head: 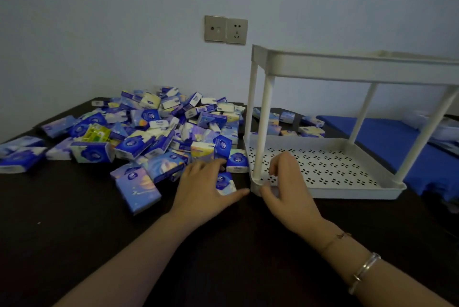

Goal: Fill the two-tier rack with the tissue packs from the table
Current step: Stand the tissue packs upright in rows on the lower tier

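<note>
A white two-tier rack (323, 192) stands on the dark table (74, 207) at the right, and its perforated lower tray holds nothing. What lies in its upper tier is hidden from this angle. A big heap of blue and white tissue packs (149, 133) covers the table to the left of it. My left hand (203, 190) lies over one tissue pack (225, 182) at the heap's near edge, fingers on its far side and thumb on its near side. My right hand (288, 187) grips the front left corner of the rack's lower tray, fingers curled over the rim.
A few more tissue packs (310, 129) lie behind the rack. A blue cloth (397, 140) covers the surface to the right. A wall socket plate (226, 30) is on the pale wall behind. The table's near part shows bare dark wood.
</note>
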Available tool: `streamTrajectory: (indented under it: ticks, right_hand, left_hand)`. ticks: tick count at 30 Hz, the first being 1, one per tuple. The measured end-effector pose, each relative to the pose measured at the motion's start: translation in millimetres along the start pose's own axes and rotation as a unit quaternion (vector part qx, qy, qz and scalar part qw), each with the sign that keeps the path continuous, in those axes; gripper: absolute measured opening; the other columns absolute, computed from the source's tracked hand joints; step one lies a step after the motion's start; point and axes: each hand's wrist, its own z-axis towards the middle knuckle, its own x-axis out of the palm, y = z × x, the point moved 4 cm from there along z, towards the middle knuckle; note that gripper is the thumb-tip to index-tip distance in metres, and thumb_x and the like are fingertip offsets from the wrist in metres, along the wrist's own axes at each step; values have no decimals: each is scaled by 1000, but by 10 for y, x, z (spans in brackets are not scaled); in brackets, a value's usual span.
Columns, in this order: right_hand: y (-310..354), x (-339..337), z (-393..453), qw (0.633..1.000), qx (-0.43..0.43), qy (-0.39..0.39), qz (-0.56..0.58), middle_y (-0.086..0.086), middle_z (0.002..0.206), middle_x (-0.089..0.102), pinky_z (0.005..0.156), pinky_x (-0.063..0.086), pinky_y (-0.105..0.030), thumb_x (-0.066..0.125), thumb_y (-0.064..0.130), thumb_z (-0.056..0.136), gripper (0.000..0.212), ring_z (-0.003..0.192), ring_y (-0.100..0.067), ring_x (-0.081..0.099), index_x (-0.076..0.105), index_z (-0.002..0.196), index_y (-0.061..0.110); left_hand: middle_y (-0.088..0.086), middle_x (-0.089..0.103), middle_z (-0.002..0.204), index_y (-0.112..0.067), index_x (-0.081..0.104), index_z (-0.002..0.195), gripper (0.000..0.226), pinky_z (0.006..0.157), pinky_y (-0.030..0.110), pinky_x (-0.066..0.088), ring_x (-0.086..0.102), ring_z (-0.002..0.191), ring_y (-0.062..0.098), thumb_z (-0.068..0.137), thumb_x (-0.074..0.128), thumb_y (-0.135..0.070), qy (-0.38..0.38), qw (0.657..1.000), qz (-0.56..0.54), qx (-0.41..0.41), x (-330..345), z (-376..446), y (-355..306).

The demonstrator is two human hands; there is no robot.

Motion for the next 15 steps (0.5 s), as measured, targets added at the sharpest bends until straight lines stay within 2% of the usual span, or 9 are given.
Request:
streamTrajectory:
  ticks: [2,4,6,8,10,13,15]
  right_hand:
    - [117,-1,-33,999,-21,15,28,8,88,40,71,44,-26,55,17,82,17,82,-7,43,41,90,22]
    - [210,48,-39,997,-26,34,60,7,91,45,76,46,-24,55,6,83,22,84,-7,47,43,92,23]
    - [291,145,-21,993,-26,37,106,8,94,48,80,43,-16,49,-2,83,28,88,-6,49,45,96,23]
    - [351,272,28,987,-18,35,154,8,100,52,85,40,-10,44,-7,83,34,97,-2,50,48,102,21]
    - [410,421,102,983,-11,38,182,7,111,53,92,38,-9,40,-8,82,42,107,1,49,50,112,19]
    - [483,622,303,981,-12,38,190,7,124,46,97,31,-5,41,-9,83,52,117,1,41,43,127,17]
    - [484,766,478,984,-6,26,177,2,133,41,106,29,-14,46,-4,86,52,126,-5,36,38,134,15]
  left_hand:
    - [-7,48,132,-32,36,138,96,111,35,27,37,126,16,61,49,-87,9,998,56,-4,0,-13,-21]
    - [-4,45,137,-28,37,140,95,111,34,25,33,129,17,63,57,-81,5,998,65,-21,-14,-32,-14]
    - [-6,46,134,-27,41,136,91,107,32,32,35,127,16,62,64,-75,-22,999,16,-22,-50,-59,24]
    - [-9,49,127,-29,45,131,84,100,31,38,38,123,13,61,70,-67,-68,994,-87,-28,-145,-78,113]
    - [-10,49,123,-32,46,125,72,97,29,40,40,120,12,63,75,-57,-139,969,-190,-70,-275,-69,298]
    - [-12,47,127,-37,44,121,58,102,36,44,48,121,9,73,77,-36,-220,902,-349,-127,-478,-25,565]
    - [-12,47,130,-44,45,116,56,103,39,45,49,122,9,76,77,-20,-228,880,-396,-133,-536,3,665]
